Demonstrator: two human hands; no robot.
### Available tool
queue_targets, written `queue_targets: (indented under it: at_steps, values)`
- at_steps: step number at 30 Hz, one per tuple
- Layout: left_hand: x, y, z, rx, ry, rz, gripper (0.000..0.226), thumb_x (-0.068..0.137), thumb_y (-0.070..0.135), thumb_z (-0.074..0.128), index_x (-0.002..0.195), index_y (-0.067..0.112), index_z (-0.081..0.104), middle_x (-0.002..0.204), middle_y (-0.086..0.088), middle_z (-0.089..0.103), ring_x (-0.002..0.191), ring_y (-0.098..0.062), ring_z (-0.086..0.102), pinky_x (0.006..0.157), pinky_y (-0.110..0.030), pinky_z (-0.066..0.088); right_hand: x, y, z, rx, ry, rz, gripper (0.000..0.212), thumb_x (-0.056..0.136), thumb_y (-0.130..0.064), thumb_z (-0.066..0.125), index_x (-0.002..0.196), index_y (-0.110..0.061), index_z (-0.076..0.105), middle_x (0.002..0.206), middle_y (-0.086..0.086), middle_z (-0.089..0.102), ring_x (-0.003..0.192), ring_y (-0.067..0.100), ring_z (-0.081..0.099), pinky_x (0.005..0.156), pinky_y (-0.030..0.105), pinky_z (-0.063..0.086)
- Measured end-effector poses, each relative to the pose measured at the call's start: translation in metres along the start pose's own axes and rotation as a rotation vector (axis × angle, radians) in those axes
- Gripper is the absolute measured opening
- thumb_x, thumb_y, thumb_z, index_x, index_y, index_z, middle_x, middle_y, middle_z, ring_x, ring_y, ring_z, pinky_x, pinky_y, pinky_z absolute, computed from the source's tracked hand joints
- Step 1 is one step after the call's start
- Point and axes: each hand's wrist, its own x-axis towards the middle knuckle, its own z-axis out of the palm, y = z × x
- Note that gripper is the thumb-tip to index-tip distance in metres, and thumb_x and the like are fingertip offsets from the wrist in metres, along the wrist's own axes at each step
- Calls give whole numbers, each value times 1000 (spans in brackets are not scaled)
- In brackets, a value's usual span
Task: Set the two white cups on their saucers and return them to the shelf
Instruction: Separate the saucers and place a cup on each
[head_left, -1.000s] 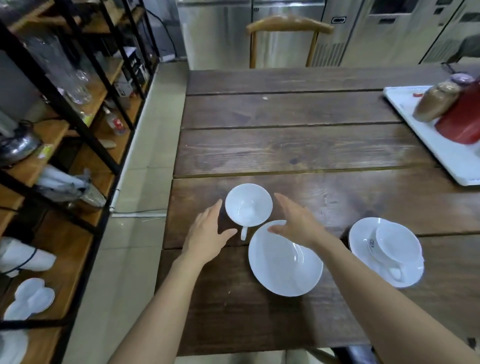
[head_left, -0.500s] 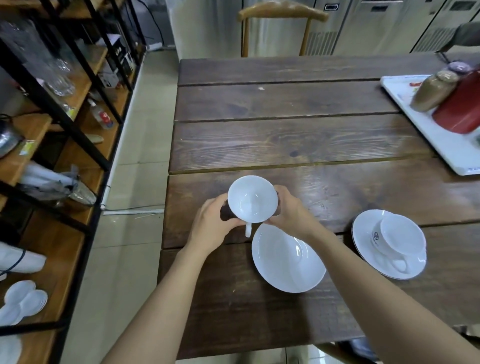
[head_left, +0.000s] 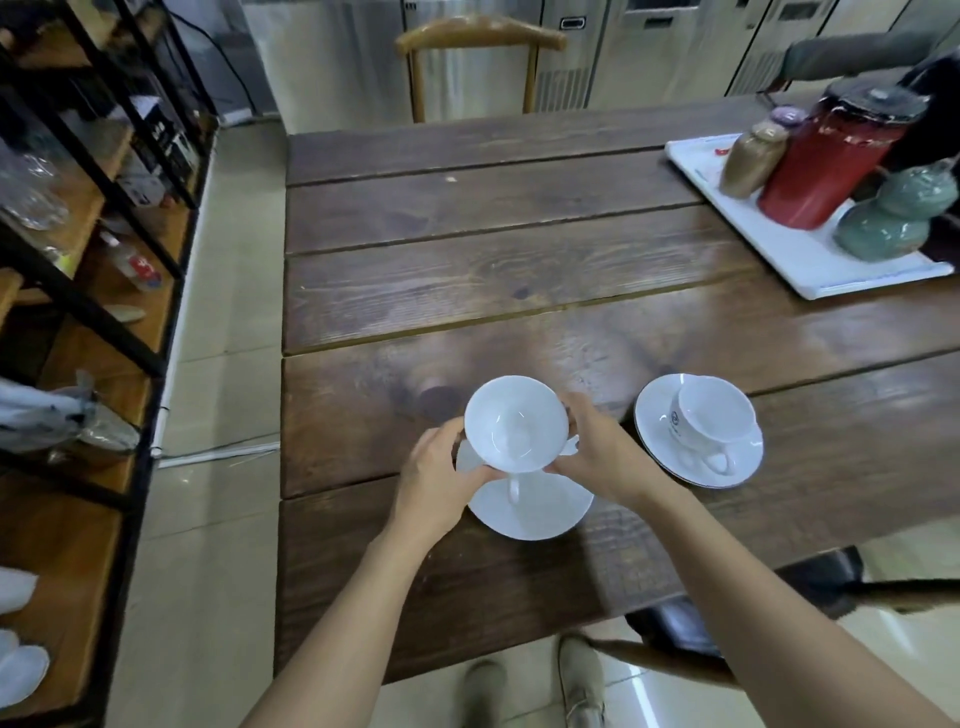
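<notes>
White cup (head_left: 712, 418) — small blue logo (head_left: 674, 416), unreadable.

glossy white cup (head_left: 514, 423) — ceramic-looking, grainy wooden table (head_left: 519, 260)

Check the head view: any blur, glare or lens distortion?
Head view: motion blur softens the held cup and both hands; pale glare streaks the wooden table beyond it; wide-angle bending curves the shelf posts at left.
</notes>
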Motion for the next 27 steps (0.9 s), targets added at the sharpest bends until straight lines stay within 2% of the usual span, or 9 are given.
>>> queue_targets:
  at_steps: [3,8,13,17,20,23,24,25,27]
  values:
    - [-7,-4,9,1,-23,-11,65,75,33,74,134,25,47,136,0,50,123,-18,45,89,-28,34,-10,9,3,2,-16,29,59,75,-15,69,127,-19,41,103,-12,51,98,13,52,78,24,37]
    - [-15,-10,16,37,-39,-19,65,75,33,74,134,25,47,135,-1,51,124,-19,44,97,-35,38,-19,16,8,2,-27,57,62,78,-15,66,133,-17,38,108,-8,54,98,13,52,80,26,39]
    - [-16,-13,18,4,-48,-20,60,77,27,73,132,25,48,131,-1,52,122,-19,45,93,-31,36,-19,20,8,-9,-24,81,60,78,4,46,134,-14,37,118,5,58,96,15,51,78,26,40]
    - [-10,-17,11,51,-16,-25,42,89,11,57,130,20,51,133,-4,52,125,-20,46,100,-32,38,-18,23,12,112,160,179,44,81,1,44,123,-12,47,108,4,57,92,22,53,78,32,44]
    - [-6,-16,6,-168,133,-145,36,92,19,54,127,13,53,132,-5,56,119,-19,51,95,-28,40,-18,22,15,276,356,312,26,87,-18,55,109,-6,55,99,3,58,88,20,52,70,32,40]
    - [-3,-9,3,-545,80,-414,61,86,38,62,137,14,41,136,-3,49,120,-20,49,95,-38,48,-18,21,17,480,295,443,30,86,-37,59,71,-13,49,75,-1,49,66,13,45,55,25,33]
    - [-2,-7,2,-619,25,-491,68,83,41,65,139,13,38,136,-3,47,121,-21,49,91,-40,51,-18,23,18,513,248,473,33,86,-40,60,68,-15,48,74,-1,49,65,12,45,55,25,32]
    - [-2,-6,2,-652,-33,-534,69,82,41,67,138,11,39,135,-3,47,121,-22,49,86,-42,54,-18,24,20,532,202,502,32,84,-42,60,75,-12,54,80,1,53,70,14,49,59,26,35]
    - [-1,-5,4,-677,-126,-536,53,81,36,69,122,6,54,128,-5,56,115,-22,55,73,-39,56,-16,26,23,560,164,548,44,83,-43,60,103,-4,62,100,9,60,88,21,54,73,32,42]
